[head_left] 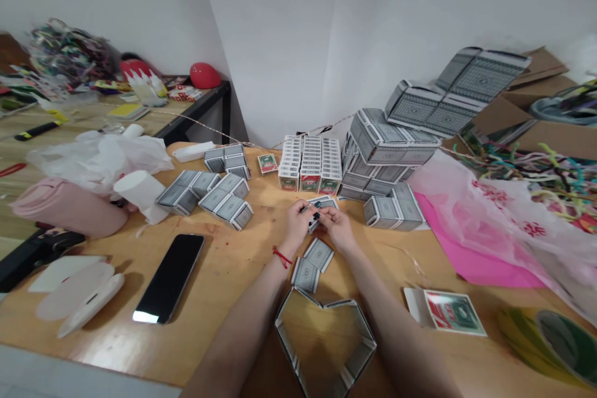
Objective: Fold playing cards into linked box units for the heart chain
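Observation:
At the middle of the table my left hand [298, 221] and my right hand [337, 227] meet with closed fingers on a playing card [313, 222], its face partly visible. The fingers hide much of the card. More cards with a grey patterned back [330, 201] show just behind the fingertips. Between my forearms lie overlapping patterned cards [306, 275]. Nearer to me stands a heart-shaped outline [364, 322] built of folded cards, with the table visible inside it. A red string bracelet [281, 257] circles my left wrist.
Rows of card boxes [300, 161] stand ahead. Stacked patterned card blocks [387, 137] rise to the right, with smaller blocks [227, 208] on the left. A phone [170, 277] lies left. An opened card box [454, 312] and yellow tape roll [527, 339] sit right.

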`<state>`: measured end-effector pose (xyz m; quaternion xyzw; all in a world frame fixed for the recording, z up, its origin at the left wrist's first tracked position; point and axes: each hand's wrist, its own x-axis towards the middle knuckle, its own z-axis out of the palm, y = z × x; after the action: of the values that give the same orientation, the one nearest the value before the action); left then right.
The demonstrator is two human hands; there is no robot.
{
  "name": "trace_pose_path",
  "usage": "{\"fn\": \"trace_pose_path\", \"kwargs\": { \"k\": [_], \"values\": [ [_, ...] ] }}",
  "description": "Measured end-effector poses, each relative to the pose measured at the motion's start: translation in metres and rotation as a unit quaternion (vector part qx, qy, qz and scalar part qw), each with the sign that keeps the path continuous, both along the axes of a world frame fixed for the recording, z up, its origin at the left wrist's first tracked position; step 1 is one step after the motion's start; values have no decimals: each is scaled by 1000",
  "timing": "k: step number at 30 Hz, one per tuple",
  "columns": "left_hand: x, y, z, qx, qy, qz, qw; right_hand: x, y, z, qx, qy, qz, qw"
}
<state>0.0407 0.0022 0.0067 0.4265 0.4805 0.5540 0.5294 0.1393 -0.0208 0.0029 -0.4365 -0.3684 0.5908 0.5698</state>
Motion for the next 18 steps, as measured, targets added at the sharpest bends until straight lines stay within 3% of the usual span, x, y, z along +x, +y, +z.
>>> {"fn": "trace_pose_path", "kwargs": {
  "k": [18],
  "values": [
    [3, 1, 2, -44, -90, 22, 995, 0, 0, -4, 4, 15, 6, 1000]
  ]
}}
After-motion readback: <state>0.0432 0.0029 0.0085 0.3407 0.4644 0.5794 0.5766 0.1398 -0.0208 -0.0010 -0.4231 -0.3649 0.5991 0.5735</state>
